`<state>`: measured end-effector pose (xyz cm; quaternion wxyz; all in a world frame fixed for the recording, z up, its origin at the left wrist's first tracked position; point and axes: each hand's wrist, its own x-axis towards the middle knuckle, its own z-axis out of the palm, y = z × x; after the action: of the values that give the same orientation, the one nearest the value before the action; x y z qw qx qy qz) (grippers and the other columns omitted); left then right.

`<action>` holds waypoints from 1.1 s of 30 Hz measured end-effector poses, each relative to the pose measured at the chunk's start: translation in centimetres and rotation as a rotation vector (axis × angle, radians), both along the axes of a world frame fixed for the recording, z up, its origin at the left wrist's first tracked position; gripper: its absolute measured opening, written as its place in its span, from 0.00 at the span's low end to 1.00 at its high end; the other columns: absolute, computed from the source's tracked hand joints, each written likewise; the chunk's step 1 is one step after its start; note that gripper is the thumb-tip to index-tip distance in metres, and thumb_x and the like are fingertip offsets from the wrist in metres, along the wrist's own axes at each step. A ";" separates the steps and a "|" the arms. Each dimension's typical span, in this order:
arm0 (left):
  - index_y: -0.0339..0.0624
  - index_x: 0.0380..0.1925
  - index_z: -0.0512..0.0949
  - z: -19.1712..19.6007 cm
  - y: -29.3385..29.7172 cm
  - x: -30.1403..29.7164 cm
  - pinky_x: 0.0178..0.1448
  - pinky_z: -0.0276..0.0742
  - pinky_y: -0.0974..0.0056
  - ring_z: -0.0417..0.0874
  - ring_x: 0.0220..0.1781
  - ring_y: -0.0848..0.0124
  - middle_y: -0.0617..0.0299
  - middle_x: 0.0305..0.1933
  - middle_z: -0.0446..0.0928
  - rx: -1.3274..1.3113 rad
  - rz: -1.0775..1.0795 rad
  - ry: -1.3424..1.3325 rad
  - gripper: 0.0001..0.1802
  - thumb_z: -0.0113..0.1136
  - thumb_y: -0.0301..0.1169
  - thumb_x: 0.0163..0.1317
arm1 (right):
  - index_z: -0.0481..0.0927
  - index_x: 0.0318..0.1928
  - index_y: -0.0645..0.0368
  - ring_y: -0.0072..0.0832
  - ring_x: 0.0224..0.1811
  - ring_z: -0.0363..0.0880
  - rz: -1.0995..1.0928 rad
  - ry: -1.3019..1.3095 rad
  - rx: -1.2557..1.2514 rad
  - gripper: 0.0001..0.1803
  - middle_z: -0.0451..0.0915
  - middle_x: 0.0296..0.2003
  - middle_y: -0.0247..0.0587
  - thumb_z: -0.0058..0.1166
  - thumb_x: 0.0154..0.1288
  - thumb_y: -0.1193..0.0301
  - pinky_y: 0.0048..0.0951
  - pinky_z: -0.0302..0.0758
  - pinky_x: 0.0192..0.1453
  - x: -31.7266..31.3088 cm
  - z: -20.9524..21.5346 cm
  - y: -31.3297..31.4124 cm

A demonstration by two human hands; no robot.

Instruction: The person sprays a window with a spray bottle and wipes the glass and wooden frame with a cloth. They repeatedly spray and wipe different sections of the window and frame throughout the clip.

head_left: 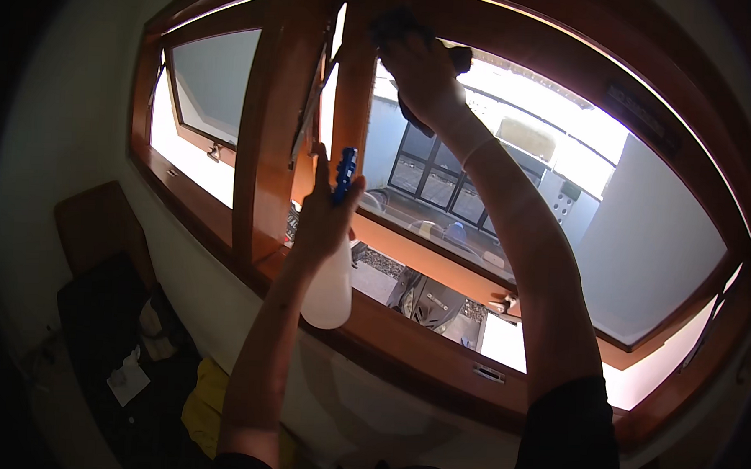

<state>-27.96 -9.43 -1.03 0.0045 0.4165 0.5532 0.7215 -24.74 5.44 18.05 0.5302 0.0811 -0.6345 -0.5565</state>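
Note:
My left hand [324, 220] is closed around a white spray bottle [328, 293] with a blue spray head, held upright in front of the window's lower left part. My right arm reaches up across the glass, and my right hand [423, 76] presses a dark cloth [395, 24] to the upper left corner of the tilted window sash [502, 22]. Part of the cloth hangs below the hand over the glass pane [643, 238]. The fingertips of the right hand are hard to make out in the shade.
A second tilted sash [210, 85] is on the left, past a thick wooden post [267, 121]. Metal stays and latches [504, 303] jut from the frames. The wooden sill [403, 366] runs below. At lower left stand a dark chair [107, 231] and a yellow cloth [205, 403]. A motorcycle [429, 302] is outside.

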 end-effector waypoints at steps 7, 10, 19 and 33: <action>0.53 0.72 0.38 -0.2 -0.6 1.6 0.16 0.73 0.67 0.75 0.13 0.71 0.56 0.35 0.77 0.046 0.014 -0.005 0.45 0.55 0.44 0.65 | 0.81 0.38 0.52 0.29 0.51 0.71 -0.040 -0.053 0.000 0.08 0.76 0.46 0.27 0.55 0.57 0.69 0.34 0.70 0.54 8.2 -1.0 2.5; 0.53 0.73 0.38 0.4 0.0 4.8 0.16 0.72 0.67 0.72 0.12 0.72 0.55 0.36 0.74 0.000 -0.076 -0.011 0.45 0.55 0.45 0.65 | 0.77 0.48 0.51 0.33 0.47 0.71 0.043 -0.003 -0.065 0.15 0.76 0.42 0.31 0.55 0.59 0.68 0.36 0.72 0.51 16.4 -0.4 4.0; 0.57 0.73 0.38 1.1 3.4 19.5 0.19 0.73 0.66 0.72 0.12 0.73 0.54 0.39 0.75 -0.117 -0.489 -0.020 0.45 0.54 0.49 0.65 | 0.79 0.52 0.42 0.37 0.49 0.75 -0.338 0.300 -0.099 0.22 0.76 0.50 0.32 0.56 0.56 0.75 0.36 0.70 0.48 44.1 -3.0 7.8; 0.39 0.72 0.38 0.8 8.8 33.5 0.51 0.75 0.59 0.75 0.53 0.54 0.38 0.59 0.67 -0.199 -0.757 0.236 0.53 0.54 0.57 0.62 | 0.70 0.60 0.56 0.42 0.47 0.79 -0.215 0.328 -0.384 0.23 0.79 0.47 0.44 0.51 0.64 0.69 0.41 0.74 0.51 54.2 -10.4 11.0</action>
<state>5.59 -0.66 -0.27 0.2466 0.6680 0.4247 0.5591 29.50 16.47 7.61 0.5696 -0.1800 -0.6388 -0.4849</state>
